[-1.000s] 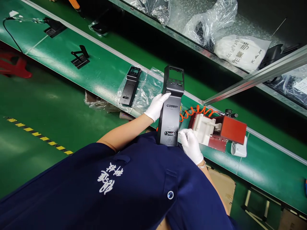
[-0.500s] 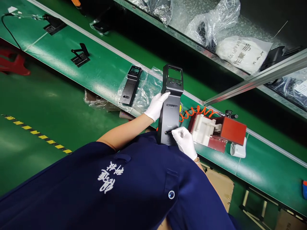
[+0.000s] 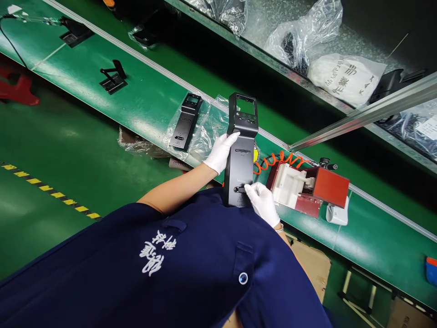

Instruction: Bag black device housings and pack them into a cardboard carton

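Observation:
A black plastic housing (image 3: 239,159) with a rectangular window at its top stands almost upright against my chest. My left hand (image 3: 218,155), in a white glove, is wrapped around its left edge, the thumb lying on the front face. At the oval slot (image 3: 240,189) near the lower end, my gloved right hand (image 3: 262,202) is closed in a pinch, fingertips touching the slot's right side. Whatever is between those fingertips is hidden. A similar black housing (image 3: 185,122) lies on clear plastic film (image 3: 208,127) on the green bench, left of my left hand.
A red and white fixture (image 3: 307,184) with a coiled orange hose (image 3: 273,160) stands on the bench (image 3: 146,105) to the right. Farther left sits a black hinged stand (image 3: 114,77). A metal post (image 3: 358,113) slants up to a shelf (image 3: 259,52) holding bagged parts.
The housing and both hands have shifted very slightly left in view. My right fingertips remain at the slot, where a dark piece now shows more plainly.

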Demonstrator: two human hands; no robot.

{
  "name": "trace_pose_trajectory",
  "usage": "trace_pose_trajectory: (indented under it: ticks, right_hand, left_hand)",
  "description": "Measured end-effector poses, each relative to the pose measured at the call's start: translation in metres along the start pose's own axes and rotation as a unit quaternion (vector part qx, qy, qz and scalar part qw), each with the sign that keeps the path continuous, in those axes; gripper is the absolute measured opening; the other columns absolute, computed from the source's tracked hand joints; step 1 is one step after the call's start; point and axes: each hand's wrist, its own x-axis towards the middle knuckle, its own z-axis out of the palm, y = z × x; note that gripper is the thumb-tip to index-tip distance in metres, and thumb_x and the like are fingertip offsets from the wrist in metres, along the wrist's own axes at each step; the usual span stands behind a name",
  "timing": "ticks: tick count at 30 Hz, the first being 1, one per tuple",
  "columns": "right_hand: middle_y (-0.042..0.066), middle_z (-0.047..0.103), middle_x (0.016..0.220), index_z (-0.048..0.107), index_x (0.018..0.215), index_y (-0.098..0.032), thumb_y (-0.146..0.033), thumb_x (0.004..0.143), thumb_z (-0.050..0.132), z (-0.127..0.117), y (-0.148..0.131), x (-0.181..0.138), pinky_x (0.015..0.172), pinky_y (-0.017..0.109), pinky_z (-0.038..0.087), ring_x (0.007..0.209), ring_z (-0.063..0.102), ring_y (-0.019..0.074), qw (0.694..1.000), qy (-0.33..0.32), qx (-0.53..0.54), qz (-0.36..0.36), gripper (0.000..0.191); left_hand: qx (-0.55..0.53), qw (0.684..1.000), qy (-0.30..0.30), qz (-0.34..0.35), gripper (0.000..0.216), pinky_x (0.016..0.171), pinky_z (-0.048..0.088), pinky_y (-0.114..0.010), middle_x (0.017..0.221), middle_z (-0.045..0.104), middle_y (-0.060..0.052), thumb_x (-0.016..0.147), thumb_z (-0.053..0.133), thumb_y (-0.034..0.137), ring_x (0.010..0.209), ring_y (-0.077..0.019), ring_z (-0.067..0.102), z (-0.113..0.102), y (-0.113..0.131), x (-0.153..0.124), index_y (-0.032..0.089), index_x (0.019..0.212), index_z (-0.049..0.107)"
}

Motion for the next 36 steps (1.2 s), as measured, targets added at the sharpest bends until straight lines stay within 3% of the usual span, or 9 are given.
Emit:
trace_pose_trajectory:
  ticks: [5,11,18,20,23,25,27,30,36]
  right_hand:
    - [-0.002,0.047,0.058,0.045,0.063,-0.028,-0.066,0.092,0.050,0.005,-0.004,-0.001,0.057,0.032,0.035,0.057,0.046,0.0186,0.991,0.053,-0.113,-0.038,0.048]
    - [0.000,0.049,0.061,0.043,0.062,-0.028,-0.067,0.093,0.047,0.009,-0.004,-0.002,0.060,0.033,0.038,0.060,0.048,0.0188,0.981,0.094,-0.155,-0.072,0.051]
    - [-0.006,0.043,0.060,0.050,0.078,-0.027,-0.058,0.085,0.061,0.009,0.003,-0.004,0.055,0.030,0.040,0.054,0.042,0.0150,0.994,0.098,-0.044,-0.022,0.034]
    - [-0.006,0.047,0.065,0.053,0.090,-0.025,-0.056,0.083,0.065,0.008,0.006,-0.005,0.057,0.030,0.044,0.056,0.045,0.0143,0.993,0.117,0.001,-0.016,0.034]
    - [0.003,0.062,0.089,0.055,0.109,-0.021,-0.054,0.081,0.068,0.007,0.007,-0.005,0.072,0.035,0.055,0.074,0.060,0.0171,0.989,0.145,0.040,-0.011,0.045]
    - [0.010,0.068,0.110,0.053,0.119,-0.021,-0.053,0.079,0.071,0.007,0.007,-0.004,0.083,0.039,0.058,0.093,0.067,0.0214,0.990,0.113,0.083,-0.003,0.054]
    - [0.012,0.069,0.122,0.053,0.122,-0.023,-0.050,0.077,0.073,0.009,0.008,-0.003,0.092,0.043,0.058,0.106,0.068,0.0244,0.990,0.038,0.137,0.008,0.056]
    - [0.008,0.074,0.118,0.058,0.112,-0.026,-0.046,0.078,0.073,0.012,0.010,0.000,0.093,0.047,0.059,0.107,0.070,0.0254,0.982,-0.043,0.180,0.034,0.042]
    - [0.004,0.077,0.102,0.056,0.099,-0.028,-0.037,0.070,0.079,0.016,0.014,-0.001,0.086,0.046,0.061,0.095,0.073,0.0246,0.977,-0.031,0.195,0.080,0.038]
  left_hand:
    - [-0.004,1.000,0.002,-0.005,0.009,0.091,0.059,-0.038,0.088,0.073,-0.003,0.090,0.069,0.028,0.085,-0.0193,0.071,0.002,0.000,-0.002,0.020,0.088,0.066]
    - [-0.011,1.000,-0.004,-0.011,0.007,0.091,0.060,-0.037,0.087,0.073,-0.002,0.090,0.068,0.028,0.090,-0.0203,0.072,0.002,-0.002,-0.002,0.021,0.089,0.067]
    - [-0.013,1.000,-0.003,-0.018,0.010,0.088,0.059,-0.037,0.083,0.071,-0.003,0.091,0.067,0.029,0.084,-0.0198,0.071,0.001,-0.001,-0.004,0.021,0.087,0.067]
    - [-0.011,1.000,-0.006,-0.020,0.011,0.088,0.059,-0.038,0.083,0.071,-0.003,0.091,0.067,0.031,0.083,-0.0197,0.071,0.001,0.000,-0.006,0.021,0.087,0.067]
    - [-0.014,1.000,-0.011,-0.023,0.011,0.088,0.059,-0.038,0.084,0.072,-0.003,0.092,0.066,0.031,0.084,-0.0197,0.071,0.002,0.002,-0.007,0.021,0.087,0.066]
    - [-0.016,1.000,-0.012,-0.022,0.011,0.089,0.059,-0.039,0.084,0.072,-0.003,0.092,0.065,0.030,0.083,-0.0198,0.071,0.003,0.003,-0.009,0.021,0.087,0.066]
    - [-0.017,1.000,-0.012,-0.015,0.010,0.089,0.059,-0.040,0.083,0.072,-0.002,0.092,0.065,0.028,0.080,-0.0197,0.071,0.005,0.004,-0.011,0.020,0.086,0.067]
    - [-0.010,1.000,-0.015,-0.003,0.008,0.091,0.059,-0.040,0.085,0.072,-0.003,0.092,0.065,0.026,0.084,-0.0208,0.072,0.008,0.006,-0.015,0.020,0.087,0.068]
    - [-0.005,0.999,-0.034,-0.002,0.007,0.094,0.058,-0.040,0.091,0.074,-0.004,0.093,0.065,0.026,0.093,-0.0227,0.073,0.009,0.010,-0.023,0.020,0.090,0.069]
